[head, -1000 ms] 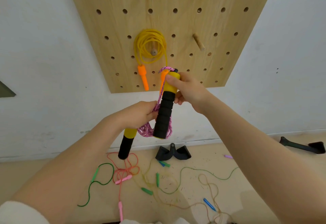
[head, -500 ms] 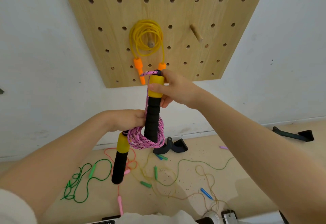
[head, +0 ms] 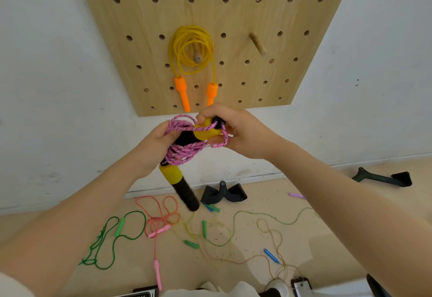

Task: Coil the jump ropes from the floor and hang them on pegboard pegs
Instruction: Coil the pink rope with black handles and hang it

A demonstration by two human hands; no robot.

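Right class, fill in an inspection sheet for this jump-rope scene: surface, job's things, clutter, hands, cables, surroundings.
Surface: tan floor, ropes strewn.
Job's things: pink rope part coiled round its black-and-yellow handles; yellow rope hung on a peg; green rope and salmon rope loose on floor.
Clutter: black grip handles.
Hands: left hand grips the coil; right hand holds upper handle.
Cables: nothing seen.
Surroundings: wooden pegboard, white wall.

Pink rope [head: 182, 149] coiled between both hands [head: 233, 130]

Bare peg [head: 258, 44] free right of yellow rope [head: 191, 49]; loose ropes [head: 163, 219] clutter floor [head: 327, 226] below.
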